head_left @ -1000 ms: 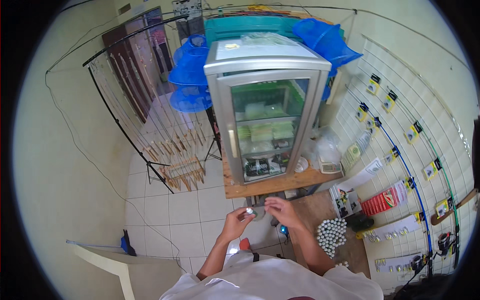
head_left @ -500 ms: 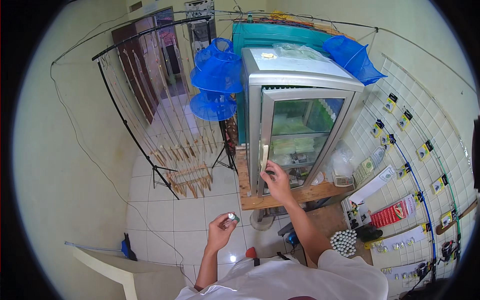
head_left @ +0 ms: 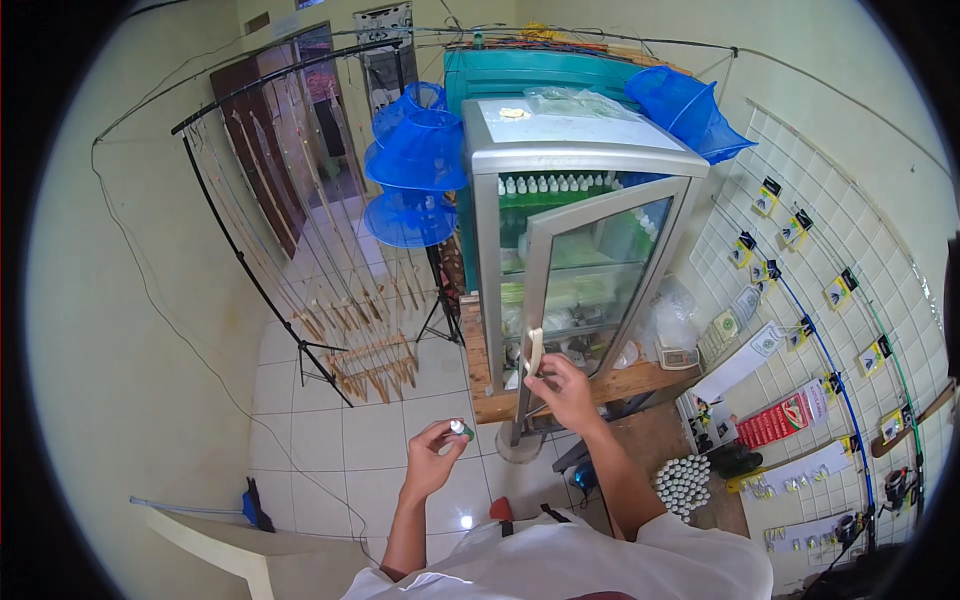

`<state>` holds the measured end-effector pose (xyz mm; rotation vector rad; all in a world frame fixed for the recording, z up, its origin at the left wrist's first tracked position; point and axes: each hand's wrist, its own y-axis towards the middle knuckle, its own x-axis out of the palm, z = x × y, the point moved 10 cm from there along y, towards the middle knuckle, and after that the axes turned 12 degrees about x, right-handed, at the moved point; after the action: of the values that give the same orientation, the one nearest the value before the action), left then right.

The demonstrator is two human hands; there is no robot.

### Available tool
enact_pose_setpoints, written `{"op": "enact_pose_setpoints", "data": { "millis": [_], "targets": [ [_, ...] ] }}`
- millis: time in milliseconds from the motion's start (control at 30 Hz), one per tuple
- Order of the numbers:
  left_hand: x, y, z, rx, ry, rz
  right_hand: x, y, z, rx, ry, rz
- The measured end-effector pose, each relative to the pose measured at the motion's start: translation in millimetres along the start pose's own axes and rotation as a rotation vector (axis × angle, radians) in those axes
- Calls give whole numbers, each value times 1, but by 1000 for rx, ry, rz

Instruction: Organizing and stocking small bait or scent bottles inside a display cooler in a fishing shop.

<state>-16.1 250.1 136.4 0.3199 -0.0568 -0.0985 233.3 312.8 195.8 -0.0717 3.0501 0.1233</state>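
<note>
- Tiled floor (head_left: pixel 300 430); cabinet (head_left: pixel 590 158) at your twelve o'clock
- Your left hand (head_left: pixel 428 464): pinching small bottle (head_left: pixel 462 429) at eleven; best held cap-up
- Your right hand (head_left: pixel 568 395): gripping handle (head_left: pixel 536 346) of part-open door (head_left: pixel 590 255); swing gently

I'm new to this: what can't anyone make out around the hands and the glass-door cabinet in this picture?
All in the head view:
Small bottle: partly covered by the left hand; any label is too small to read.
Cabinet's lower shelves: partly blocked by the door frame, blurred behind glass.
Right hand's grip: too small to tell whether it closes around the door handle.
White-capped bottles: caps hide most of their bodies.
</note>
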Motion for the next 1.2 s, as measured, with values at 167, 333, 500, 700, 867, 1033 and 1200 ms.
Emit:
{"op": "enact_pose_setpoints", "data": {
  "millis": [167,333,500,700,867,1033,1200],
  "targets": [
    [26,-3,11,2,16,-5,-44,-51,-8,-21,35,-13],
    [59,-7,19,28,-15,-86,-109,-109,6,78,58,73],
    [98,-9,28,40,21,-153,-180,-158,3,-5,-29,214],
    [142,-25,51,89,23,-227,-233,-191,11,40,130,522],
    [160,-41,54,79,32,-233,-233,-219,3,-82,252,825],
    [170,-50,58,115,77,-214,-163,-226,9,-121,84,535],
    [186,-46,93,241,359,-264,-72,-183,-11,1,68,101]
  ]
}}
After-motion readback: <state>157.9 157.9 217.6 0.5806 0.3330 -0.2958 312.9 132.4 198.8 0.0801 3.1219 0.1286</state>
